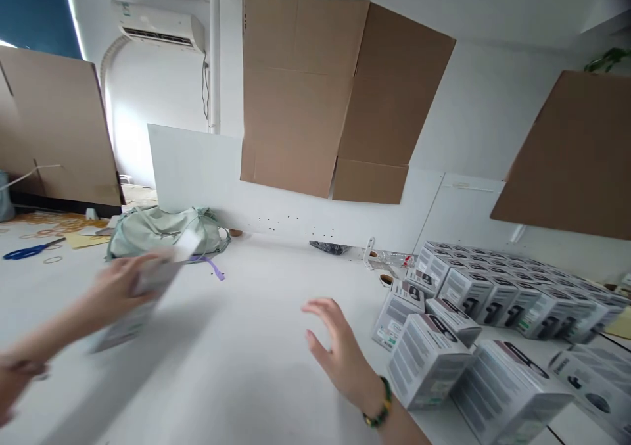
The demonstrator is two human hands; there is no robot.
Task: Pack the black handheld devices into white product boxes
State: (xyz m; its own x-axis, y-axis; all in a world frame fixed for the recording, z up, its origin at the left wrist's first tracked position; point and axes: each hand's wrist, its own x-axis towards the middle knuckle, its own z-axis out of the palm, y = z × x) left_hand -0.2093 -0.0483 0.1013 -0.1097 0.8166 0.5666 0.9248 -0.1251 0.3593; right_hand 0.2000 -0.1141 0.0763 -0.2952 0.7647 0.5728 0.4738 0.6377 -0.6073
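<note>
My left hand (116, 287) is blurred by motion over the left part of the white table (256, 366) and grips a grey and white product box (148, 294), held tilted above the surface. My right hand (338, 350) hovers open over the middle of the table, fingers spread, nothing in it; a green bead bracelet (378, 409) sits on its wrist. Just right of that hand lie several identical grey product boxes (426, 359), some toppled, others in tidy rows (517, 287) toward the far right.
A pale green bag (162, 231) lies at the table's back left. Blue scissors (32, 250) and rubber bands rest at far left. Cardboard sheets (325, 96) hang on the wall behind, another sheet (572, 156) at right. A dark bag (329, 247) and small bits sit by the back panel.
</note>
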